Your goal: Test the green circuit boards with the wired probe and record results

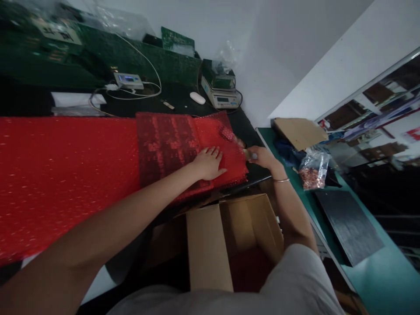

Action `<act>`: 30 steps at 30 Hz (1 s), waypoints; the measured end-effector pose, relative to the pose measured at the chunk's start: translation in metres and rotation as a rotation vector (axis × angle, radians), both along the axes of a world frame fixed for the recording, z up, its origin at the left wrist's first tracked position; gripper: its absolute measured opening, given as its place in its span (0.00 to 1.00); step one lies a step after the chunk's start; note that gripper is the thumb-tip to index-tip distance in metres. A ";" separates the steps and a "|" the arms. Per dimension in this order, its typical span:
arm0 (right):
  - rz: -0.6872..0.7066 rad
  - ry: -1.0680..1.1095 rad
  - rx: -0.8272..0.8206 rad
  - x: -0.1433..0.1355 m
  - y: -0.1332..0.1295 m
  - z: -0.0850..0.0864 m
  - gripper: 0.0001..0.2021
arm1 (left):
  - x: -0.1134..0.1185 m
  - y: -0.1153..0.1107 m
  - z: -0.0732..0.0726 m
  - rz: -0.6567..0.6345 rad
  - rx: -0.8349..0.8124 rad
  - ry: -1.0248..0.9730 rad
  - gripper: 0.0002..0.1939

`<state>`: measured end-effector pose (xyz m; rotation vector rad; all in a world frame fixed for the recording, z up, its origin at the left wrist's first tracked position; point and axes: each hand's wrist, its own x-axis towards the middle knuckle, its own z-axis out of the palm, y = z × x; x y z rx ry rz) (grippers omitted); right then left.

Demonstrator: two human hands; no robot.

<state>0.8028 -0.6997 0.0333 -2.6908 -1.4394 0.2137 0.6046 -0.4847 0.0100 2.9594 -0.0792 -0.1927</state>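
A long red sheet of bubble wrap (68, 175) runs along the dark table from the left. Its right end folds over flat, dark, rectangular pieces (167, 144) that show through the translucent film. My left hand (210, 164) lies flat on the folded flap, fingers spread. At the flap's right edge, my right hand (259, 156) is closed, with a small yellowish edge showing at its fingertips. What that piece is, I cannot make out. Below the table edge stands an open cardboard box (206, 245), with dark red material in its shadowed bottom.
Behind the wrap sit a digital scale (225, 98), a white oval object (197, 98) and a small display device (128, 81) with cables. On the green side table (390, 275) are a bag of copper-coloured pieces (313, 173), a dark panel (349, 223) and flat cardboard (300, 131).
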 end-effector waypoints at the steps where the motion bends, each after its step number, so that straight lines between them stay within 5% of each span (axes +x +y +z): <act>1: -0.042 0.020 0.071 0.006 -0.012 0.002 0.25 | 0.000 0.001 -0.001 -0.001 0.009 0.008 0.43; 6: -0.167 0.075 0.414 0.022 -0.058 0.020 0.26 | 0.002 0.001 -0.005 -0.015 0.038 0.044 0.44; 12: 0.127 0.034 0.162 -0.014 -0.003 0.016 0.31 | 0.000 0.002 0.000 -0.005 0.050 -0.008 0.37; 15: 0.071 -0.049 0.040 -0.041 0.029 0.002 0.30 | -0.019 0.011 0.006 0.023 0.061 -0.103 0.33; 20: 0.221 -0.162 0.440 -0.102 0.050 -0.041 0.28 | -0.063 0.026 0.003 -0.119 0.043 -0.131 0.38; 24: 0.264 -0.081 0.524 -0.139 0.063 -0.087 0.26 | -0.078 0.028 0.002 -0.163 0.051 -0.157 0.46; 27: 0.239 -0.104 0.575 -0.144 0.066 -0.105 0.23 | -0.081 0.026 0.015 -0.185 0.096 -0.150 0.42; 30: 0.213 -0.117 0.603 -0.141 0.065 -0.106 0.22 | -0.094 0.028 0.043 -0.148 0.078 -0.183 0.40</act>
